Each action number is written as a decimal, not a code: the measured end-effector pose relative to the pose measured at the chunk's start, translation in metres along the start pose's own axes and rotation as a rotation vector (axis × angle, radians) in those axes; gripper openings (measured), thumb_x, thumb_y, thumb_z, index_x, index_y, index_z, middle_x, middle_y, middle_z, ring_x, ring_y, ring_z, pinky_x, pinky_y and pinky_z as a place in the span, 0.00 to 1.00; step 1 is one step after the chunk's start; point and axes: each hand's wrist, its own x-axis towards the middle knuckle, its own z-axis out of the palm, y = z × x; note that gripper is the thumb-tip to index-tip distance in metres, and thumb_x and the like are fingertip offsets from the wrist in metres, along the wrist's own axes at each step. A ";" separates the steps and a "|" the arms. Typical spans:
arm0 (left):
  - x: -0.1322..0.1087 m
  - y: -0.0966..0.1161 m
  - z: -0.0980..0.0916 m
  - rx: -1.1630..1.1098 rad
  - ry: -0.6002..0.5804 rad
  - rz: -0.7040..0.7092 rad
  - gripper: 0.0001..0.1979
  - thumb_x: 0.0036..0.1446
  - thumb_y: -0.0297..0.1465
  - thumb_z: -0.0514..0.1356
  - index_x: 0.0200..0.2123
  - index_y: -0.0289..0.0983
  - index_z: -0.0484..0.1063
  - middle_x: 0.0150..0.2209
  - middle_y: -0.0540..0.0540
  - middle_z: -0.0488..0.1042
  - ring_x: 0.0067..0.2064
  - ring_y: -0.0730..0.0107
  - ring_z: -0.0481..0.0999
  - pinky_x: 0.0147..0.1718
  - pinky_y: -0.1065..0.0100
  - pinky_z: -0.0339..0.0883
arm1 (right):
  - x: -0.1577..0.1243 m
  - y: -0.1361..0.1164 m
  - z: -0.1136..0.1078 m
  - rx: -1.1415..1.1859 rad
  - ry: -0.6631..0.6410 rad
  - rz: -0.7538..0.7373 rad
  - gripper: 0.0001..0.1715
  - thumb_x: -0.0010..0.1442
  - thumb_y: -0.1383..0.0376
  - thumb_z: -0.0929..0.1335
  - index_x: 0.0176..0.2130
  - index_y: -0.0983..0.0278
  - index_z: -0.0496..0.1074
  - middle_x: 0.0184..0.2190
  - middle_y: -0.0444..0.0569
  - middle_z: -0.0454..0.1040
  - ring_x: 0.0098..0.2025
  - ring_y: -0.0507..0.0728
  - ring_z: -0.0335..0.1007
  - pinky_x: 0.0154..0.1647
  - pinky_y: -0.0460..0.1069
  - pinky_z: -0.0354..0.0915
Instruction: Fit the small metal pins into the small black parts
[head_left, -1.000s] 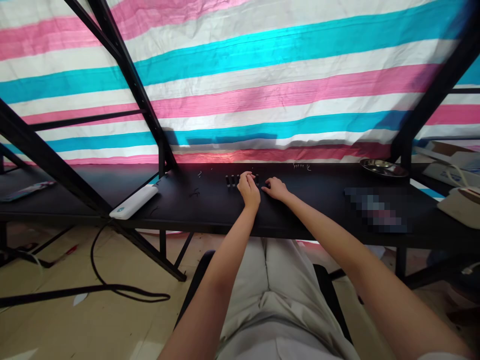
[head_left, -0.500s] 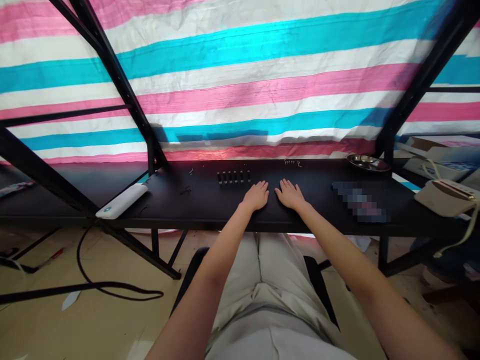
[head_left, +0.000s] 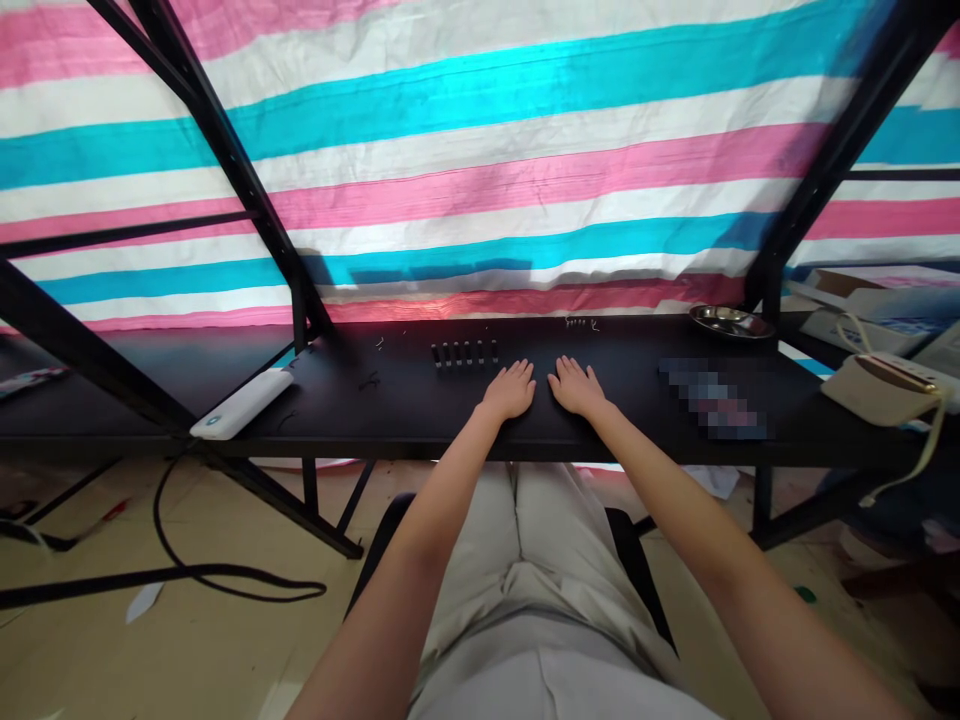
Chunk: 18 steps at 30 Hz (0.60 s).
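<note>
My left hand (head_left: 511, 390) lies flat on the black table (head_left: 405, 415), palm down, fingers apart, with nothing in it. Just beyond and left of it, several small dark cylinders (head_left: 467, 353) with light ends stand in a row. My right hand (head_left: 576, 386) rests flat a short way to the right, fingers spread and holding nothing. Behind it, near the table's back edge, lie several tiny pale pieces (head_left: 580, 323). The two hands do not touch.
A white device (head_left: 244, 404) lies at the table's left end. A shiny metal dish (head_left: 730, 322) is at the back right, with a blurred-out object (head_left: 716, 400) before it. A beige pouch (head_left: 877, 388) sits at the right edge. Black posts rise at both sides.
The view has shifted slightly, so things on the right appear a little further left. Both hands stay flat on the table.
</note>
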 end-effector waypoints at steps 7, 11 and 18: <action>0.000 -0.002 0.001 -0.014 0.012 0.006 0.27 0.64 0.35 0.38 0.63 0.31 0.50 0.65 0.40 0.48 0.66 0.62 0.47 0.62 0.56 0.44 | -0.001 -0.001 -0.001 -0.002 0.001 -0.002 0.35 0.64 0.57 0.48 0.65 0.70 0.46 0.66 0.55 0.42 0.67 0.59 0.35 0.64 0.60 0.36; 0.000 -0.002 0.001 -0.018 0.013 0.005 0.27 0.64 0.35 0.38 0.63 0.32 0.51 0.65 0.40 0.48 0.66 0.62 0.47 0.62 0.56 0.44 | -0.001 -0.001 -0.001 0.003 0.007 -0.002 0.35 0.64 0.57 0.48 0.65 0.69 0.46 0.66 0.54 0.43 0.67 0.59 0.35 0.64 0.60 0.37; 0.000 -0.002 0.001 -0.012 0.006 0.002 0.27 0.64 0.35 0.38 0.63 0.31 0.50 0.66 0.40 0.47 0.66 0.62 0.46 0.63 0.57 0.43 | -0.001 -0.001 0.000 0.003 0.004 0.000 0.35 0.64 0.56 0.48 0.65 0.70 0.46 0.66 0.54 0.42 0.67 0.59 0.35 0.64 0.60 0.36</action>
